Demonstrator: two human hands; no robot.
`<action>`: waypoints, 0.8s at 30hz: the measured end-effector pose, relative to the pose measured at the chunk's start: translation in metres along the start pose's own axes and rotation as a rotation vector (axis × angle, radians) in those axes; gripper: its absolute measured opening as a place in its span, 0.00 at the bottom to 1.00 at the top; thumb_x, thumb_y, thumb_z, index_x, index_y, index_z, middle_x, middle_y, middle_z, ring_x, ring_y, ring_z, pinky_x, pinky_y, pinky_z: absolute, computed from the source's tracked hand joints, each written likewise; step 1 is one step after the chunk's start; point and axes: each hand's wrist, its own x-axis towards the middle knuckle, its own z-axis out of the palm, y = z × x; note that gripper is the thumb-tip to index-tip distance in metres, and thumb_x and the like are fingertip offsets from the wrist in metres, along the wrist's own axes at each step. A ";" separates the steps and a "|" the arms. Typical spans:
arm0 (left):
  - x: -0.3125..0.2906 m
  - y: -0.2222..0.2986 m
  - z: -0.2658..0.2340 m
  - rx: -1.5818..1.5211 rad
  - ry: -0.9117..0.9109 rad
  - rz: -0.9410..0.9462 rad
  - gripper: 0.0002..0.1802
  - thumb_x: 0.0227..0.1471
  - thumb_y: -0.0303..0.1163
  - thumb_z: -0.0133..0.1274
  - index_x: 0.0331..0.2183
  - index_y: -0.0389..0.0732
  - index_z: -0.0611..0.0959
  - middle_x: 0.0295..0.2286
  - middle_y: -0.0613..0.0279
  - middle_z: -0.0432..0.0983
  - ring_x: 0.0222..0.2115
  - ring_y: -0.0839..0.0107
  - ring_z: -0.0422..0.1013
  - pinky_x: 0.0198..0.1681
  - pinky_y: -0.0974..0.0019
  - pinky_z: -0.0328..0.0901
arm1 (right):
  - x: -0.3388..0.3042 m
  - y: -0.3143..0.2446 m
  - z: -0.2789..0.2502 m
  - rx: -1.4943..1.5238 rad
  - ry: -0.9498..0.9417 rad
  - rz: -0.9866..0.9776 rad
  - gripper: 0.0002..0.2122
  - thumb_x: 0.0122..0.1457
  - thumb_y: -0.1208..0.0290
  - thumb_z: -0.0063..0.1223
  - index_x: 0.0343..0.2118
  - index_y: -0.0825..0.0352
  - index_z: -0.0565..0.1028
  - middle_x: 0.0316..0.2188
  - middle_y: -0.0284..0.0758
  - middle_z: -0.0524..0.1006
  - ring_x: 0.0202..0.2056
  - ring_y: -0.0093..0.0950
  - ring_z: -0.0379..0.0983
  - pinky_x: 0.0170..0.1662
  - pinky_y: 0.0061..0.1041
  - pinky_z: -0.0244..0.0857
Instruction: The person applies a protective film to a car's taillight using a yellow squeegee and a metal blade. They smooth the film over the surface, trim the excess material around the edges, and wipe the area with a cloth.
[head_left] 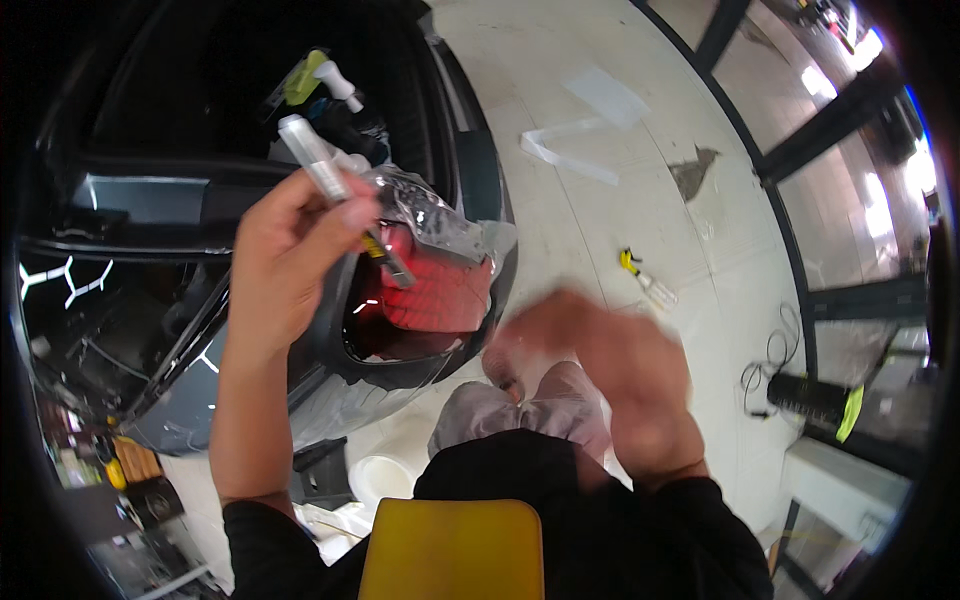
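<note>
My left hand (290, 250) is closed around a pen-shaped tool, which looks like a marker (318, 160), with a whitish barrel and a dark, yellow-marked lower end. That dark end points down over the red tail light (440, 300) of a dark car (290, 375); whether it touches the lens I cannot tell. Crumpled clear film (425, 215) clings along the lens's upper edge. My right hand (610, 350) hangs to the right of the tail light, away from the car, and is smeared by motion. Its fingers do not show clearly, nor does anything in them.
On the car lie a green tool (303, 80) and a white-headed bottle (338, 82). A yellow-headed spray bottle (648, 280) and a whitish sheet (608, 98) are on the floor. A white bucket (380, 480) stands near my legs. Dark-framed glass runs along the right.
</note>
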 end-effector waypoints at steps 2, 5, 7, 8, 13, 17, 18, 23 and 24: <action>0.026 -0.002 0.014 0.010 -0.139 -0.063 0.10 0.55 0.32 0.60 0.36 0.36 0.81 0.28 0.69 0.75 0.29 0.82 0.69 0.34 0.76 0.64 | 0.011 0.043 -0.005 -0.078 0.104 0.256 0.20 0.63 0.70 0.50 0.56 0.72 0.67 0.40 0.39 0.77 0.37 0.29 0.75 0.41 0.28 0.71; 0.061 -0.012 0.014 0.193 -0.194 -0.086 0.10 0.55 0.31 0.60 0.35 0.35 0.81 0.26 0.68 0.76 0.27 0.82 0.69 0.32 0.75 0.65 | 0.049 0.076 0.010 -0.036 0.068 0.534 0.19 0.66 0.77 0.42 0.60 0.72 0.63 0.37 0.36 0.77 0.32 0.24 0.74 0.38 0.23 0.69; 0.078 -0.014 0.001 0.326 -0.206 -0.144 0.10 0.55 0.31 0.61 0.37 0.36 0.82 0.29 0.69 0.77 0.30 0.82 0.70 0.35 0.76 0.66 | 0.063 0.101 -0.001 -0.002 -0.009 0.585 0.17 0.66 0.79 0.40 0.57 0.73 0.64 0.35 0.35 0.76 0.32 0.20 0.72 0.36 0.20 0.67; 0.083 -0.014 -0.008 0.367 -0.202 -0.153 0.10 0.55 0.31 0.61 0.37 0.36 0.82 0.30 0.69 0.77 0.30 0.83 0.70 0.35 0.76 0.66 | 0.068 0.113 -0.009 0.022 -0.030 0.586 0.16 0.66 0.80 0.40 0.56 0.73 0.64 0.34 0.34 0.76 0.32 0.20 0.72 0.36 0.20 0.67; 0.080 -0.040 -0.026 0.580 -0.033 -0.155 0.15 0.53 0.35 0.61 0.39 0.35 0.83 0.27 0.66 0.79 0.28 0.77 0.72 0.33 0.71 0.66 | 0.068 0.158 -0.045 0.229 -0.164 0.611 0.15 0.64 0.83 0.38 0.53 0.71 0.64 0.34 0.33 0.73 0.30 0.20 0.69 0.37 0.21 0.70; 0.085 -0.038 -0.019 0.908 -0.172 -0.405 0.18 0.51 0.37 0.62 0.40 0.34 0.83 0.25 0.63 0.78 0.27 0.73 0.73 0.33 0.70 0.66 | 0.060 0.185 -0.080 0.433 -0.176 0.682 0.12 0.68 0.76 0.37 0.51 0.74 0.66 0.32 0.33 0.71 0.28 0.20 0.67 0.31 0.23 0.65; 0.090 -0.037 -0.020 0.894 -0.213 -0.505 0.19 0.51 0.37 0.62 0.41 0.34 0.83 0.24 0.62 0.78 0.26 0.72 0.72 0.33 0.70 0.66 | 0.061 0.188 -0.084 0.492 -0.170 0.700 0.12 0.69 0.74 0.37 0.50 0.74 0.67 0.32 0.33 0.70 0.28 0.19 0.66 0.29 0.23 0.64; 0.095 -0.044 -0.026 0.617 -0.197 -0.535 0.14 0.53 0.31 0.60 0.41 0.34 0.82 0.22 0.68 0.76 0.24 0.82 0.68 0.30 0.74 0.62 | 0.051 0.194 -0.107 0.079 -0.367 0.596 0.13 0.71 0.67 0.38 0.45 0.73 0.68 0.24 0.32 0.72 0.25 0.19 0.67 0.32 0.22 0.64; 0.094 -0.044 -0.025 0.582 -0.173 -0.562 0.15 0.53 0.31 0.59 0.42 0.34 0.81 0.22 0.68 0.76 0.24 0.82 0.68 0.31 0.74 0.62 | 0.049 0.193 -0.104 0.086 -0.358 0.549 0.13 0.71 0.67 0.39 0.45 0.74 0.67 0.25 0.32 0.72 0.25 0.19 0.66 0.32 0.22 0.64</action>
